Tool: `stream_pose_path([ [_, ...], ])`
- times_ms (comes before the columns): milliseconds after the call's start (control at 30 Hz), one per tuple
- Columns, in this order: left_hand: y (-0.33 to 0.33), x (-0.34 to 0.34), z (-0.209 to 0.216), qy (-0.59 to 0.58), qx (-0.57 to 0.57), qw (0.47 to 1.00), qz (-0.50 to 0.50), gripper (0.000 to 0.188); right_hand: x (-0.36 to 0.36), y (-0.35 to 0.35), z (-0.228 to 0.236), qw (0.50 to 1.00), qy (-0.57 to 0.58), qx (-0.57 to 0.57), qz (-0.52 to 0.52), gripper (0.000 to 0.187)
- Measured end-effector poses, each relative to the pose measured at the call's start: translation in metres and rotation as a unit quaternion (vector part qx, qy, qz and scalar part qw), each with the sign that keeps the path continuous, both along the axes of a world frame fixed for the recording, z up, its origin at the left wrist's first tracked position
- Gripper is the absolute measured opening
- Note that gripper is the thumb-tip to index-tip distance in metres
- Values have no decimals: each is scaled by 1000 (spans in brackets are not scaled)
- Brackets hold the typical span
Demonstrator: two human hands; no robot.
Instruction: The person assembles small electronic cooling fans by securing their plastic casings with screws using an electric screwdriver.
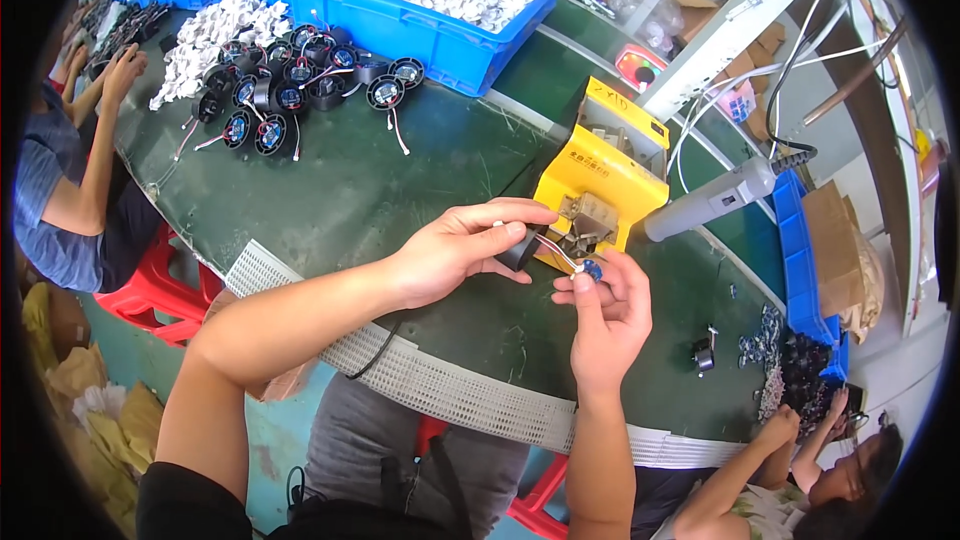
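Note:
My left hand (455, 252) is closed around a small black round housing (517, 251), with the thumb on top and the fingers along its side. Between thumb and fingertips, my right hand (608, 315) pinches a small blue circuit board (589, 269). Thin white and red wires (556, 248) stretch from the board toward the housing; where they end inside it I cannot tell. Both hands are above the green table, just in front of a yellow machine (603, 177) with metal parts on its near side.
A blue bin (470, 60) of white pieces stands at the back, beside a heap of white pieces (215, 35) and several black round parts with wires (270, 95). A grey cylindrical tool (712, 200) lies right of the machine. Other people's hands (125, 72) work at far left and lower right.

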State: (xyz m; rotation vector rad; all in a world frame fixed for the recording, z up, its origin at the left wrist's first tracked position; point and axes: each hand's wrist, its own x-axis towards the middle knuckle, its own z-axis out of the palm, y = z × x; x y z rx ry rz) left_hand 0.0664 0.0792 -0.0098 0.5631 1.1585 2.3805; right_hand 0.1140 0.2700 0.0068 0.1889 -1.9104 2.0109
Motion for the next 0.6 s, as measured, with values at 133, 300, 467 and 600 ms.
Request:
stream_pose_path([
  [133,2,0,2,15,-21,1000,0,34,-2,8,-7,1000,-12,-16,2,24],
  [300,2,0,2,4,-6,1000,8,34,-1,5,-10,999,-15,36,-9,23],
  [467,2,0,-2,16,40,999,-10,38,-11,19,-16,971,134,199,-15,13],
  [600,5,5,-1,15,90,995,-50,53,1,12,-6,995,-49,-27,83,15],
])
